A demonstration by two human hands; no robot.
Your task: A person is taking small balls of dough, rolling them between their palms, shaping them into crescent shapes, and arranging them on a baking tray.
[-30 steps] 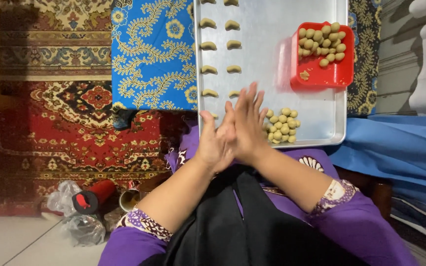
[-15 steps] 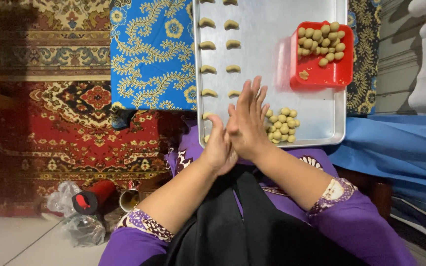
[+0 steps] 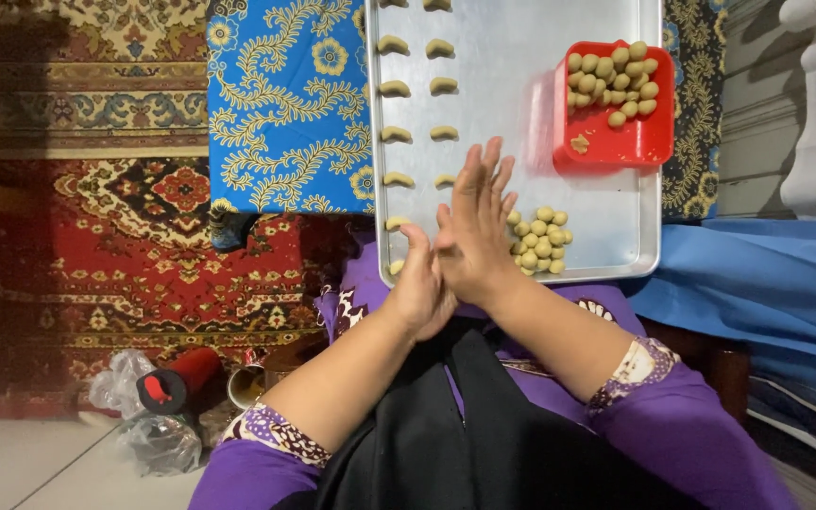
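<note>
Palms pressed flat together, right hand (image 3: 476, 236) sliding over left hand (image 3: 422, 288), fingers straight; probably dough rolling between, hidden. Above metal tray (image 3: 606, 203), beside loose dough balls (image 3: 540, 241) and shaped crescents (image 3: 394, 87).

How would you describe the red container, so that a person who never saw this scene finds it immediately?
Find the large silver baking tray lying on the blue patterned cloth. In the tray's far right corner sits a small square red container, partly filled with round dough balls. It is the tray's only red thing; the other dough balls lie loose on the metal.
</note>
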